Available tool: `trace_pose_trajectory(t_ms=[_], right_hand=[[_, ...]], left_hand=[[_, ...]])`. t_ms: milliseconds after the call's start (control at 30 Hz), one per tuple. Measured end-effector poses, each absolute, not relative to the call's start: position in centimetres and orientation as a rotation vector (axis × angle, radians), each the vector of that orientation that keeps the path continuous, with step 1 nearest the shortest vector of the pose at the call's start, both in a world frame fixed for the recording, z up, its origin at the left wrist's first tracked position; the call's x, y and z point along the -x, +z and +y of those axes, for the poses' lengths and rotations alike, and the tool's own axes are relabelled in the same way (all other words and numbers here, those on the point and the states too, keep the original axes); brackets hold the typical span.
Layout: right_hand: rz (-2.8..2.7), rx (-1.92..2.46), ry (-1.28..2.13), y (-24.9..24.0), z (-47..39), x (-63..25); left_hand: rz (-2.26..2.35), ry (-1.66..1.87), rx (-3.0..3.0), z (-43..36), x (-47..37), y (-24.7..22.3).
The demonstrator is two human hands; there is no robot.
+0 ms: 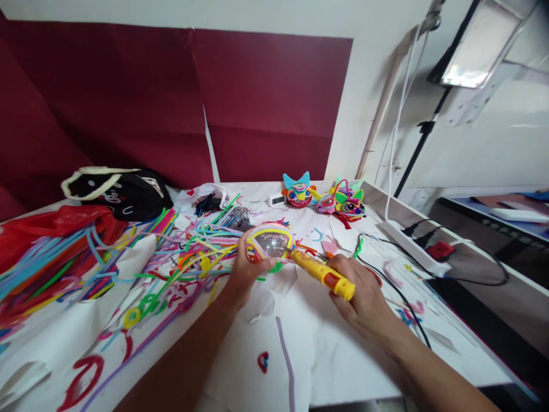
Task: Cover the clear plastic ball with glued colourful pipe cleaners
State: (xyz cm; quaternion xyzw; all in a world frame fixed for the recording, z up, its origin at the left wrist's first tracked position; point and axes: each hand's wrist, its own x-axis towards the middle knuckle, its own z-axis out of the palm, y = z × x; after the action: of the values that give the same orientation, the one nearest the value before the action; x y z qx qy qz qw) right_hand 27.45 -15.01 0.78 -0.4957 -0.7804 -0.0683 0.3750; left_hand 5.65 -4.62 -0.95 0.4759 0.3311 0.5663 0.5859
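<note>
My left hand (246,269) is closed around a clear plastic dome (274,243) with pink, yellow and blue pipe cleaners along its rim. My right hand (360,294) grips a yellow glue gun (319,272), its narrow tip at the right edge of the dome. The fingers on the far side of the gun are partly hidden. Below my hands, a small red and blue piece (263,361) and a lilac pipe cleaner (286,360) lie on white paper (240,372). Clear plastic scraps (261,303) are just under the dome.
Bundles of colourful pipe cleaners (64,263) cover the left side, beside a black bag (120,191). Finished pipe-cleaner faces (298,191) stand at the back near a small white digital display (276,199). A power strip (414,247) and black cord (398,289) lie right.
</note>
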Motion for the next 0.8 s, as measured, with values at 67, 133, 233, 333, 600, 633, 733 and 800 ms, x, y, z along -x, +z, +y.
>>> trace_pose_trajectory(t_ms=[67, 133, 233, 333, 600, 633, 733, 800], right_hand=[[-1.989, 1.271, -0.180, 0.74, -14.98, -27.50], [-1.983, 1.282, -0.191, 0.69, -14.96, -27.53], [-1.978, 1.294, -0.220, 0.68, -14.92, -27.57], [-1.969, 1.284, -0.243, 0.69, -14.87, -27.66], [-1.932, 1.323, -0.219, 0.55, -14.84, -27.89], [-1.933, 1.323, -0.219, 0.58, -14.88, -27.86], [-1.945, 1.309, -0.215, 0.70, -15.02, -27.69], [-1.958, 1.296, -0.213, 0.72, -15.09, -27.56]], left_hand=[[0.778, 1.315, -1.107, -4.68, -5.64, -0.87], [0.782, 1.305, -1.101, -4.76, -5.63, -0.76], [0.790, 1.286, -1.095, -4.88, -5.62, -0.63], [0.797, 1.275, -1.093, -4.98, -5.63, -0.61], [0.791, 1.274, -1.112, -5.17, -5.65, -0.65], [0.795, 1.276, -1.109, -5.18, -5.66, -0.64], [0.806, 1.285, -1.102, -5.13, -5.64, -0.62], [0.807, 1.292, -1.095, -5.08, -5.62, -0.62]])
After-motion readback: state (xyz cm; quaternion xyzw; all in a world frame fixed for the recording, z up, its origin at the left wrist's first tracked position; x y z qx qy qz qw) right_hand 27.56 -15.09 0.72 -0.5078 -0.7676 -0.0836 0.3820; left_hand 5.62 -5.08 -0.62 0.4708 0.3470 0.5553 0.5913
